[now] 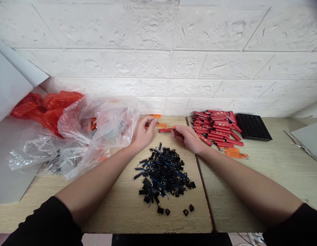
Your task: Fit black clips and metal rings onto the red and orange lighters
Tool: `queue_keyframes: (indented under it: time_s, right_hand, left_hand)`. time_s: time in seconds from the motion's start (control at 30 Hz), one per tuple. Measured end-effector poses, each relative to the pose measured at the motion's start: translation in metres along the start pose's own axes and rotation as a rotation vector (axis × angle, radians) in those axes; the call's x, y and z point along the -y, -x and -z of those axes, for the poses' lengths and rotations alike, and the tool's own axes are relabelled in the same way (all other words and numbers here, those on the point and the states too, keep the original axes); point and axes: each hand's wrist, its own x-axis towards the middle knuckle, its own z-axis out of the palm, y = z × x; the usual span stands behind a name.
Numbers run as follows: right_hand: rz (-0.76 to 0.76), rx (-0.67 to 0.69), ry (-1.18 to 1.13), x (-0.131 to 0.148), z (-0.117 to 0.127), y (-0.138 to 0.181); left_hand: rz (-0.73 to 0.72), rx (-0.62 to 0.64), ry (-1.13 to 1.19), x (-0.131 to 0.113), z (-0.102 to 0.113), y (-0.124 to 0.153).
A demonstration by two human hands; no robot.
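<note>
My left hand (143,132) is closed in a pinch beyond the pile of small black parts (162,176); what the fingertips hold is too small to make out. My right hand (187,136) grips a slim red stick (165,130), which points left toward my left hand. An orange piece (162,125) lies on the wooden board (122,205) just behind the two hands, and another orange piece (154,116) lies near the wall.
A stack of red sticks (218,128) lies to the right, with orange pieces (234,153) in front and a black grid tray (252,127) beside it. Clear plastic bags (96,128) and a red bag (47,106) fill the left. A white brick wall (158,51) stands behind.
</note>
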Motion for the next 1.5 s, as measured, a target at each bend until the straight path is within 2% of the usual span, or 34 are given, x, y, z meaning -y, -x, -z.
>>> queue_keyframes:
  time_s: [0.1,0.2,0.3,0.47,0.57,0.93,1.23,1.5]
  right_hand:
    - [-0.009,0.005,0.001,0.002,0.000,0.001]
    - [-0.005,0.009,0.002,0.003,0.000,0.001]
    - [0.000,0.006,0.015,0.002,0.000,0.001]
    - [0.020,-0.047,0.071,0.001,-0.001,0.001]
    - [0.021,-0.091,0.080,0.002,-0.002,0.000]
    - [-0.001,-0.129,0.035,-0.001,0.000,-0.004]
    - [-0.117,-0.128,-0.170,0.003,0.000,-0.004]
    - [-0.161,-0.112,-0.268,-0.001,0.003,-0.005]
  left_hand:
    - [0.073,-0.019,0.089,0.001,-0.001,-0.003]
    - [0.074,-0.021,0.107,0.008,-0.003,-0.004]
    - [0.018,0.006,0.069,0.014,-0.004,-0.002]
    - [-0.156,0.092,-0.050,0.013,-0.003,0.001]
    - [-0.188,0.146,-0.082,0.010,-0.002,0.001]
    - [-0.130,0.232,-0.089,0.009,-0.003,0.002]
    - [-0.127,0.244,-0.110,0.011,-0.003,0.002]
    - [-0.083,0.264,-0.073,0.012,-0.003,0.003]
